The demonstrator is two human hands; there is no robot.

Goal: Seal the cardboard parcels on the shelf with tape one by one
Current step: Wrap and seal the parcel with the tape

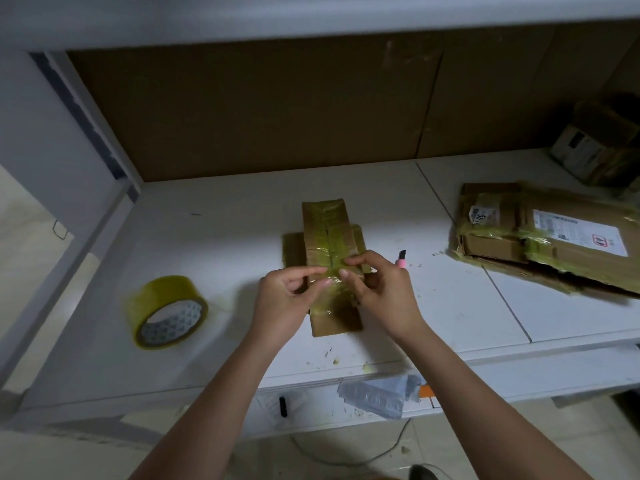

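Note:
A small narrow cardboard parcel (327, 237) lies on the white shelf (225, 237), its top covered with yellowish clear tape. My left hand (287, 299) and my right hand (381, 289) meet over its near half. The thumb and fingertips of each hand pinch the strip of tape on the parcel's top. A roll of yellowish clear tape (168, 311) lies on the shelf to the left, apart from both hands.
A pink utility knife (401, 259) lies just right of my right hand. A flat taped parcel with labels (554, 240) sits at the right, another box (595, 150) behind it. Brown cardboard lines the back wall. Plastic wrap (377, 396) hangs below the shelf edge.

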